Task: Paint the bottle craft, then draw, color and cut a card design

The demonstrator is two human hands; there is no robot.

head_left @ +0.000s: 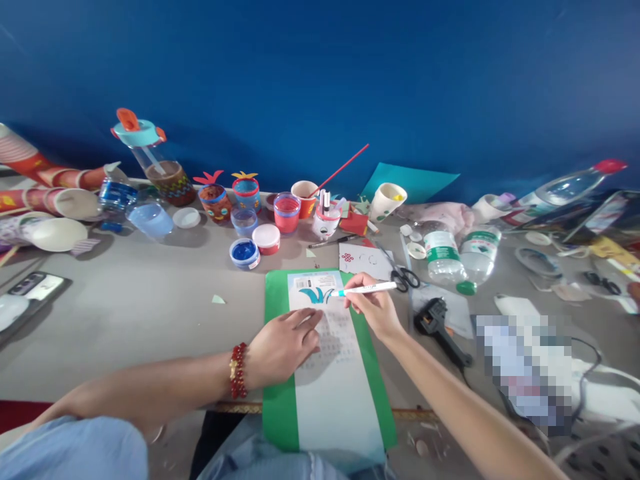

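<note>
My right hand (373, 307) is closed on a white marker pen (373, 289) with a teal end pointing left. The pen tip meets a teal-blue drawing (314, 295) of pointed leaf shapes outlined in dark. This drawing is near the top of a long white printed sheet (340, 413), which lies over a green sheet (277, 420). Both sheets overhang the table's front edge. Pressed flat on the white sheet just below the drawing, my left hand (283, 347) has its fingers stretched out and holds nothing.
Paint jars (245, 253), decorated cups (246, 192) and a drinking bottle (165, 170) line the back. To the right are scissors (404, 279), a black glue gun (440, 330) and plastic bottles (443, 252). Paper cups (75, 203) lie stacked at left.
</note>
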